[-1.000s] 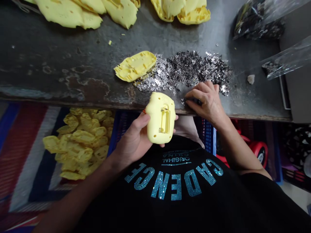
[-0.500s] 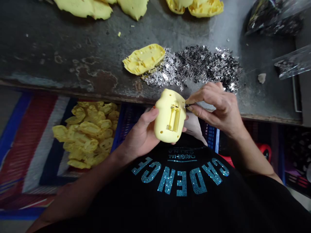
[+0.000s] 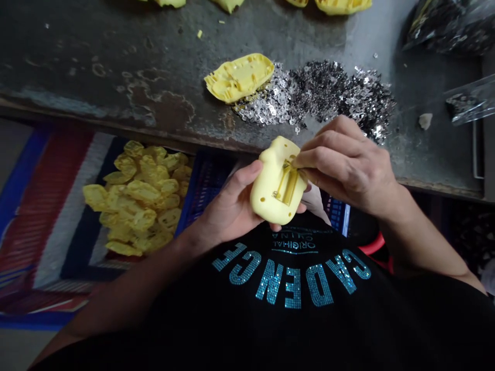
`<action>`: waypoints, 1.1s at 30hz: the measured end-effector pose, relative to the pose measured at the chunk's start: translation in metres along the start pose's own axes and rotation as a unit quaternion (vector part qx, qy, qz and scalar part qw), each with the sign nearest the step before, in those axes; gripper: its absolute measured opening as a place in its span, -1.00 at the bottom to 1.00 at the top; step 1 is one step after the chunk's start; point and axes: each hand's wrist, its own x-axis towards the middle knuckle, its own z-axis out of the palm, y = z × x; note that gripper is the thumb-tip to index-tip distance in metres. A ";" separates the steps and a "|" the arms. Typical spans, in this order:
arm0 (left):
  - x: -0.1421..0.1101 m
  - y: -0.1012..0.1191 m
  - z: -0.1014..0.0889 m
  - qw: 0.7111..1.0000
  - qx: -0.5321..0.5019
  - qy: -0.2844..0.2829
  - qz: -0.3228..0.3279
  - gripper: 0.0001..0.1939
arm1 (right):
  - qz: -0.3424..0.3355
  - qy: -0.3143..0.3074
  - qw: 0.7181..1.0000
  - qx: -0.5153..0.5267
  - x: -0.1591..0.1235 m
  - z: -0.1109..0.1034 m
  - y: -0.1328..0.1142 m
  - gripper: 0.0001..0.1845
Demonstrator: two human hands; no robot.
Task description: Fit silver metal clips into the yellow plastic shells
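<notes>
A pale yellow plastic toy housing (image 3: 268, 181) is tilted in my left hand (image 3: 231, 207), thumb on its left side and fingers curled underneath. Its open battery compartment (image 3: 287, 186) faces up, with metal contacts showing at its ends. My right hand (image 3: 348, 164) pinches at the compartment's upper end. A small metal battery contact showed between those fingertips a moment ago; now they hide it. Past my hands, on the bench, a pile of small shiny metal contacts (image 3: 317, 93) lies beside a yellow half shell (image 3: 240, 76), open side up.
Several yellow shells (image 3: 144, 198) fill a crate at lower left. Blue crates (image 3: 204, 175) stand below the bench edge. On the metal bench (image 3: 116, 77) are more yellow shells (image 3: 343, 5) at the back and plastic bags of metal parts (image 3: 448, 28) at right.
My right fingertips have moved from the housing's right edge onto the upper end of the battery compartment. The housing has tilted clockwise in my left hand. The whole view has shifted slightly.
</notes>
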 end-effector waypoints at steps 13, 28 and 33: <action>-0.002 -0.005 0.005 0.999 0.032 0.029 0.006 -0.33 | -0.106 0.117 0.987 -0.013 -0.020 0.011 0.002 -0.73; -0.013 -0.020 0.009 0.963 0.180 0.103 0.172 -0.31 | 0.061 0.131 0.963 0.227 -0.015 0.033 0.004 -0.45; -0.023 -0.021 0.005 0.941 0.252 0.114 0.196 -0.42 | 0.045 0.209 0.945 0.245 -0.014 0.048 -0.006 -0.49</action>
